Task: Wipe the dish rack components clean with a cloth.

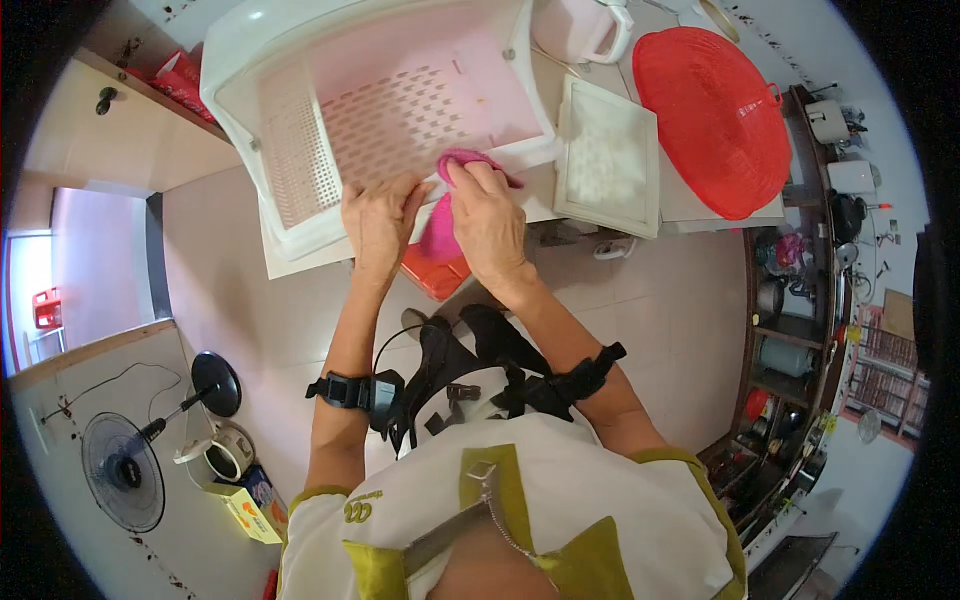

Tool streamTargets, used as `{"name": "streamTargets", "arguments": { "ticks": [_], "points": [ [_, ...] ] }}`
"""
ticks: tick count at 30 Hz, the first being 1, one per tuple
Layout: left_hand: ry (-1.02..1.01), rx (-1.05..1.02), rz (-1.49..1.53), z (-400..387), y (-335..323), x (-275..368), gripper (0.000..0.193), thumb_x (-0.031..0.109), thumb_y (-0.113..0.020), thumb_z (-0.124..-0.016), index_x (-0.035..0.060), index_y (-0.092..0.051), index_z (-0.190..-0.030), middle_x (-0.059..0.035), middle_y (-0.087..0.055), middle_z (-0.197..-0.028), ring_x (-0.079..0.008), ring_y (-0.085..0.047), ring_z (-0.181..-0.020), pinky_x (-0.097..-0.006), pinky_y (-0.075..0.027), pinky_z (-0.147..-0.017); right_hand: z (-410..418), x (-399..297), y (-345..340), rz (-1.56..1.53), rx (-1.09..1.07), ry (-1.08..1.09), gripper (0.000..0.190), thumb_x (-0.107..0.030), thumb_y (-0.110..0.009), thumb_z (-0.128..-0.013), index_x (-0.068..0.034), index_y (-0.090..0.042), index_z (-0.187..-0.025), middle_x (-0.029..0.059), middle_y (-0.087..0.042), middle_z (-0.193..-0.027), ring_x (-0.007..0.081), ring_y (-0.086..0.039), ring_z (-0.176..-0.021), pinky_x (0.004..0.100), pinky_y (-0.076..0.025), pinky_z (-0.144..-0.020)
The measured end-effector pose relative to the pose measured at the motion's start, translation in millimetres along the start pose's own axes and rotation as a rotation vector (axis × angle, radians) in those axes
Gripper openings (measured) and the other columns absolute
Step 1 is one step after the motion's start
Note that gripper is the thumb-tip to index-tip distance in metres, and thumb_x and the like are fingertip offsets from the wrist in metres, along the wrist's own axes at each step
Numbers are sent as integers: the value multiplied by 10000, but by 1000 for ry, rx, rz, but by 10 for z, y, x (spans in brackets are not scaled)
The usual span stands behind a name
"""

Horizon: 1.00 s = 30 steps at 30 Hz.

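Observation:
A large white plastic dish rack box (300, 238) with a pink, slotted inside stands on a table in front of me. My left hand (381, 219) grips its near rim, fingertips over the edge. Close to its right, my right hand (486, 221) holds a pink cloth (442, 229) against the same rim; part of the cloth shows above the fingers and part hangs below. Beneath the cloth a red plastic object (435, 274) is partly hidden.
Right of the box lie a white rectangular plastic tray or lid (609, 157) and a red woven-looking plastic cover (716, 124). A white jug or kettle (574, 28) stands behind. A standing fan (124, 471) is at left, shelves with cookware (787, 326) at right.

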<state>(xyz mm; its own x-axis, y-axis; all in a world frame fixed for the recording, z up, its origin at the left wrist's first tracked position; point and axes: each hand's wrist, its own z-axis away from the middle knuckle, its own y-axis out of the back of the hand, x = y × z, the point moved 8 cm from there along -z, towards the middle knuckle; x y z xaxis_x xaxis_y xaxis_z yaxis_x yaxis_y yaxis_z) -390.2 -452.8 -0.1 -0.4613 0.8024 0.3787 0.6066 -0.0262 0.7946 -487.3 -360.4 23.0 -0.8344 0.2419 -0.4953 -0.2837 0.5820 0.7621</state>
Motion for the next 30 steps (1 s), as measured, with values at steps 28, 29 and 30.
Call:
{"name": "streamTargets", "arguments": {
  "ticks": [28, 29, 30],
  "points": [
    [119, -75, -94, -302, -430, 487, 326, 332, -706, -740, 97, -588, -931, -48, -602, -838, -229, -545, -801, -375, -337, -742, -325, 566, 171, -223, -120, -72, 180, -187, -630, -842, -110, -674, -999, 75, -562, -914, 285, -592, -837, 401, -481, -714],
    [93, -37, -94, -287, -391, 499, 323, 353, -700, -748, 97, -584, -907, -43, -597, -820, -225, -540, -782, -370, -330, -734, -330, 586, 192, -222, -140, -47, 169, -182, -636, -831, -121, -680, -983, 70, -572, -911, 280, -597, -837, 399, -483, -709],
    [69, 2, -92, -257, -344, 519, 324, 373, -693, -757, 97, -581, -883, -38, -592, -802, -221, -534, -762, -365, -324, -726, -322, 636, 223, -227, -148, -43, 169, -182, -636, -831, -121, -680, -983, 70, -572, -911, 280, -597, -837, 399, -483, -709]
  ]
}}
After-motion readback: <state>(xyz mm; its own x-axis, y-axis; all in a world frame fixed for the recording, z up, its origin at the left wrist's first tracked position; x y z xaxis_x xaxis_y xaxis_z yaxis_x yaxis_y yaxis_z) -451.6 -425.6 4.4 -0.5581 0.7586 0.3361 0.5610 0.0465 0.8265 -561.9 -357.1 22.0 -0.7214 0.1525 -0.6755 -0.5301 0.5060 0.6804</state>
